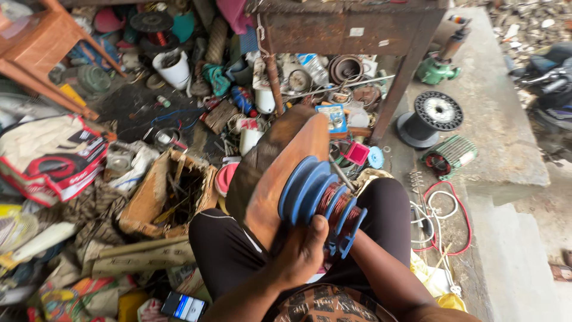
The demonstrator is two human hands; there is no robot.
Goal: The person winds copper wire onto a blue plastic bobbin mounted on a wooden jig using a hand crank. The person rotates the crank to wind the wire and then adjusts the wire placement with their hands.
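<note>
A blue stepped winding former point(310, 191) with reddish copper wire point(333, 206) wound in its grooves stands on the face of a worn wooden board point(280, 173), which leans up from my lap. My left hand point(304, 253) grips the near flange of the former, fingers wrapped over its rim. My right forearm point(381, 271) reaches in from the lower right. Its hand is hidden behind the former, so I cannot tell what it holds. My legs in black trousers point(223, 250) lie under the board.
A torn cardboard box point(170, 197) of scrap sits to my left, and a phone point(183, 306) lies near my knee. A rusty metal table point(345, 27) stands ahead amid cluttered parts. A black spool point(432, 116), green stator point(450, 156) and loose cables point(444, 209) lie beside a concrete step point(506, 119).
</note>
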